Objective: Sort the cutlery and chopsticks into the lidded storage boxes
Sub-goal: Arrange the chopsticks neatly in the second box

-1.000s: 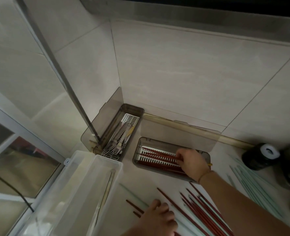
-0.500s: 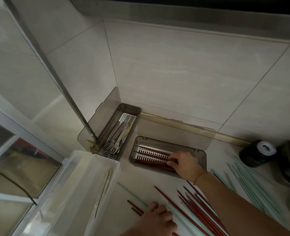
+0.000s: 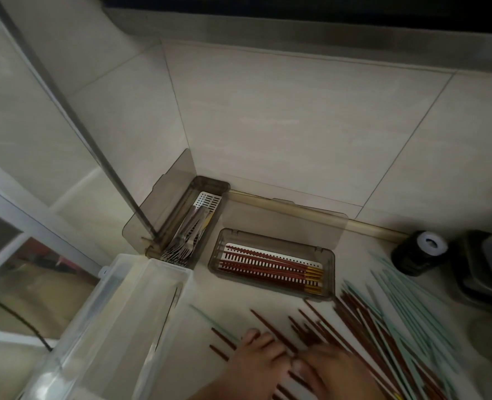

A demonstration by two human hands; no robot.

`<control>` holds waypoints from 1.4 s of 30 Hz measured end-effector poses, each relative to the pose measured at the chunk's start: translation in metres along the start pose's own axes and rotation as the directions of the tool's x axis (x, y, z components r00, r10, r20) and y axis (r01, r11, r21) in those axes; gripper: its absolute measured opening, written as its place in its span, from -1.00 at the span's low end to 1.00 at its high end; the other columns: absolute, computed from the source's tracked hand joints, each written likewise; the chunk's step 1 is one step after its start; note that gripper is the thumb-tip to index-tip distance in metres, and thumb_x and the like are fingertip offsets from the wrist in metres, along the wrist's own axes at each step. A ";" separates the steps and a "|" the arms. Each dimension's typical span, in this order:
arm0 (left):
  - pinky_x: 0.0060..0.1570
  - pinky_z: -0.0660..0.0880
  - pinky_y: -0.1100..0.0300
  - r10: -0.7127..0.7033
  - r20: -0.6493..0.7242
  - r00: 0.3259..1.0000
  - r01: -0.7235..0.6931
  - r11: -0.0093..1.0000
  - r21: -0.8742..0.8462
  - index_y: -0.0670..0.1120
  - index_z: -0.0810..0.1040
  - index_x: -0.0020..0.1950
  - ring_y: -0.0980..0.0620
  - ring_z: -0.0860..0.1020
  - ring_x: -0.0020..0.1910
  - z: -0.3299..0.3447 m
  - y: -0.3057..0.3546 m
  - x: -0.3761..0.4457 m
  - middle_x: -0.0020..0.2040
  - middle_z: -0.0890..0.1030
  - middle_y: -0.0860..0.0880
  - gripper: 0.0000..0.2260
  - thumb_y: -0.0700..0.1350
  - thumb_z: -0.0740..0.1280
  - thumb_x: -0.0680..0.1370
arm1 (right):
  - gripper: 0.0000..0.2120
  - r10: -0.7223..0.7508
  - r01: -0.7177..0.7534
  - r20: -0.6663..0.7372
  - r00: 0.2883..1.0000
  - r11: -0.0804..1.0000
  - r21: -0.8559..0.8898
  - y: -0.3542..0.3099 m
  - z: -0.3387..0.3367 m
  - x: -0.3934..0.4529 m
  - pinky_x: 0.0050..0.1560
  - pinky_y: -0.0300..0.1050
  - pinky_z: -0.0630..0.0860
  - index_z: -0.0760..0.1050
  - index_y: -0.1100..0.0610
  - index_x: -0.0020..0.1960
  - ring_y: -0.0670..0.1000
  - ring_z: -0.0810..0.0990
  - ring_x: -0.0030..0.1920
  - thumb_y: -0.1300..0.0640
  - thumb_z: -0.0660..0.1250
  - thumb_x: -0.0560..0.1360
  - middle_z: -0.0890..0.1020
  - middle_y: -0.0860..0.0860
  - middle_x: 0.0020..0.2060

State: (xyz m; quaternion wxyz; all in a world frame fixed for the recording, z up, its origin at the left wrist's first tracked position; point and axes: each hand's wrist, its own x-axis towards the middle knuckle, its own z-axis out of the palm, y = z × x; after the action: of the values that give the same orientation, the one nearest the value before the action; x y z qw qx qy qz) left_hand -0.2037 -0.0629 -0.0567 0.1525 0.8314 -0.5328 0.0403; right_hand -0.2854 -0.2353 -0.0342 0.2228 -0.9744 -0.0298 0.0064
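Note:
Two smoky lidded boxes stand open against the tiled wall. The left box [image 3: 210, 182] holds forks [image 3: 181, 249]. The right box [image 3: 268, 234] holds several red chopsticks [image 3: 268, 265] with gold ends on a white slotted tray. Loose red chopsticks [image 3: 357, 316] and teal chopsticks [image 3: 397, 304] are scattered on the counter in front. My left hand [image 3: 256, 359] rests on the loose red chopsticks at the bottom edge. My right hand [image 3: 334, 370], blurred, lies on the red pile just right of it; its grip is unclear.
A clear plastic bin [image 3: 141, 298] stands at the lower left beside the fork box. A metal rail [image 3: 74, 116] slants down to the fork box corner. A black jar [image 3: 418, 252] and a dark tray [image 3: 484, 278] sit at the right.
My right hand has left the chopstick box and come back to the loose red pile beside my left hand. More red chopsticks lie visible in the box.

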 end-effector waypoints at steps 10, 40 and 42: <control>0.14 0.38 0.04 -0.432 -0.404 0.807 0.328 0.895 -0.302 0.00 0.54 -0.01 -0.02 0.43 0.13 -0.032 -0.046 0.037 0.07 0.52 0.04 -0.89 -0.04 0.29 0.50 | -0.78 0.271 -0.244 -0.333 0.903 0.962 0.121 0.014 -0.039 0.063 -0.15 -0.05 0.58 0.59 -0.03 0.05 0.06 0.64 -0.16 0.19 0.39 0.45 0.68 -0.02 -0.15; -0.11 0.32 0.23 0.212 0.347 0.914 -0.256 0.963 0.084 0.10 0.53 -0.26 0.15 0.52 -0.21 -0.004 -0.054 -0.031 -0.27 0.48 0.17 -0.87 0.13 0.32 0.35 | -0.92 -0.220 0.221 -0.047 0.974 0.975 0.016 -0.015 0.027 0.032 -0.36 -0.27 0.46 0.52 -0.07 -0.25 -0.14 0.54 -0.31 -0.05 0.38 0.34 0.53 -0.15 -0.34; -0.15 0.34 0.26 0.175 0.286 0.942 -0.205 0.976 0.076 0.10 0.53 -0.27 0.16 0.52 -0.23 -0.007 -0.050 -0.033 -0.29 0.47 0.17 -0.87 0.13 0.31 0.37 | -0.83 -0.160 0.160 0.011 0.987 0.986 -0.053 -0.023 0.036 0.017 -0.43 -0.35 0.45 0.55 -0.10 -0.31 -0.20 0.56 -0.37 -0.18 0.40 0.27 0.56 -0.18 -0.42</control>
State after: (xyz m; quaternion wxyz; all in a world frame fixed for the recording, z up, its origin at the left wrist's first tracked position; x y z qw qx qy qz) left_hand -0.1724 -0.0132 -0.0684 0.0278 0.7803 -0.6238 -0.0342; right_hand -0.2705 -0.1984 -0.0564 0.1963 -0.9745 -0.1087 -0.0091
